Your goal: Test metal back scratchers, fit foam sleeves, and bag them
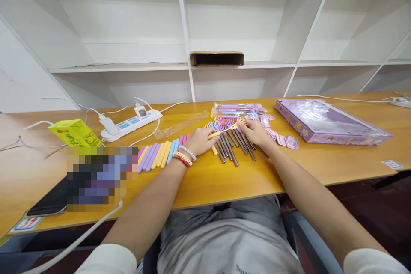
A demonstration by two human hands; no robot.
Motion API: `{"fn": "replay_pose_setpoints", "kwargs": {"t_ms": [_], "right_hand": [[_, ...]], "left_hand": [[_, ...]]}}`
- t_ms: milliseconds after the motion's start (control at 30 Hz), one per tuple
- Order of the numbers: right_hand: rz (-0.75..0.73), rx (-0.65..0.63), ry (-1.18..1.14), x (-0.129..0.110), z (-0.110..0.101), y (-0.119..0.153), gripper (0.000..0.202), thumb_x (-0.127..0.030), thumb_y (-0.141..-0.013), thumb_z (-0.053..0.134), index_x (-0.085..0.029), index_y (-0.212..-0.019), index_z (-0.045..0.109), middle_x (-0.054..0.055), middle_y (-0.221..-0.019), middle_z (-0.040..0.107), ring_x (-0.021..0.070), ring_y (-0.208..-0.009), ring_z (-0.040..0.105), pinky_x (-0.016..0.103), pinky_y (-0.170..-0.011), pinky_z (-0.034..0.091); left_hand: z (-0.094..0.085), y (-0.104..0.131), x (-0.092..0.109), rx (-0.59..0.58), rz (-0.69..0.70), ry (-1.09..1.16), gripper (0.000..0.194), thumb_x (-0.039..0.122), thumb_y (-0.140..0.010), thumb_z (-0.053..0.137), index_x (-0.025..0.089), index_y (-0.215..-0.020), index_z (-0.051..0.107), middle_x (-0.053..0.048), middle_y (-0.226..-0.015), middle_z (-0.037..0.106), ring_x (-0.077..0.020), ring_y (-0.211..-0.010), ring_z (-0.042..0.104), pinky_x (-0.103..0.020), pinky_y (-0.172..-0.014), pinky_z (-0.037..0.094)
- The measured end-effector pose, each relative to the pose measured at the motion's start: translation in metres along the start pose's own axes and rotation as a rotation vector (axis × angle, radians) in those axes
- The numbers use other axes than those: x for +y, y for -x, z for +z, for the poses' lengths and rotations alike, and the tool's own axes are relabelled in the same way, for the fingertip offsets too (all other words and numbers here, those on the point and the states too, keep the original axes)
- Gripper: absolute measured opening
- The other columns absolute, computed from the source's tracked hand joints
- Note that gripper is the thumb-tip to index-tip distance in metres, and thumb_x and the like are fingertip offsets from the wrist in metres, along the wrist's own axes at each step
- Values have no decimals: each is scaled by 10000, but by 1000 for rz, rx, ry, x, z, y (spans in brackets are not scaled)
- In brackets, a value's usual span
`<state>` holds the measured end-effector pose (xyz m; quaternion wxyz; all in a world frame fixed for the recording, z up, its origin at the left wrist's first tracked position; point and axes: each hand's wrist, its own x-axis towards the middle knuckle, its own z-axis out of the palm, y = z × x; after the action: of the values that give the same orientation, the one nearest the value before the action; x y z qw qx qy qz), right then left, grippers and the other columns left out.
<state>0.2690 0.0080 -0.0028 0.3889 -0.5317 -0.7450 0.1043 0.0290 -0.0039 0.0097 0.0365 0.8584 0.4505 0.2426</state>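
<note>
Between my hands is a yellow telescopic back scratcher with a short metal rod showing. My left hand, with coiled bands on the wrist, is closed around its handle end. At the claw end, the fingers of my right hand pinch the yellow head. Under and beside my hands lie several metal rods with pink, blue and yellow claw heads. To the left of my left hand, pastel handle sleeves in purple, yellow, blue and pink lie in a row.
Behind my hands lie clear-wrapped back scratchers and an empty plastic sleeve. Small printed cards and a purple box sit right. A power strip, yellow carton and phone are left. White shelves rise behind.
</note>
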Motion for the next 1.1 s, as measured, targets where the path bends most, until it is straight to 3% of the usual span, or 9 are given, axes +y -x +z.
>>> {"fn": "replay_pose_setpoints", "kwargs": {"t_ms": [300, 533, 667, 800, 900, 1100], "right_hand": [[9, -16, -1, -4, 4, 1, 512, -569, -847, 353, -181, -519, 406, -14, -469, 408, 99, -462, 344, 256, -480, 236], [63, 48, -115, -9, 4, -1, 521, -536, -868, 318, -172, -533, 481, 4, -480, 485, 115, -470, 425, 254, -511, 297], [-28, -20, -95, -7, 3, 1, 424, -482, -842, 408, -165, -589, 532, 2, -535, 524, 112, -505, 432, 245, -527, 301], [-15, -24, -85, -5, 0, -1, 380, -429, -835, 423, -165, -588, 542, -1, -526, 530, 110, -502, 447, 244, -543, 316], [58, 85, -129, 4, -9, -5, 357, -422, -817, 441, -159, -609, 564, 15, -559, 569, 121, -531, 486, 248, -557, 343], [313, 546, -295, 61, -43, -12, 334, -448, -745, 509, -131, -734, 616, 50, -605, 615, 131, -505, 500, 257, -508, 379]], "left_hand": [[2, -1, 7, 66, -5, -252, 297, 332, -903, 358, 213, -1027, 601, -59, -964, 646, -195, -875, 580, -297, -724, 362], [-2, -2, 9, 75, -25, -296, 439, 516, -889, 304, 317, -1199, 542, -46, -928, 640, -187, -797, 582, -281, -629, 335], [0, -4, 4, 82, 37, -322, 387, 432, -910, 305, 284, -1086, 617, -59, -875, 619, -182, -778, 559, -306, -689, 333], [-1, -8, -4, 190, 62, -333, 321, 346, -904, 349, 246, -966, 648, -70, -881, 603, -199, -862, 523, -361, -800, 301], [-7, -9, -20, 267, -8, -333, 294, 305, -893, 364, 248, -939, 649, -67, -938, 601, -206, -902, 502, -387, -846, 272], [-33, 3, -79, 385, -274, -383, 265, 279, -861, 403, 259, -952, 651, -75, -1039, 582, -241, -1022, 452, -430, -910, 208]]}}
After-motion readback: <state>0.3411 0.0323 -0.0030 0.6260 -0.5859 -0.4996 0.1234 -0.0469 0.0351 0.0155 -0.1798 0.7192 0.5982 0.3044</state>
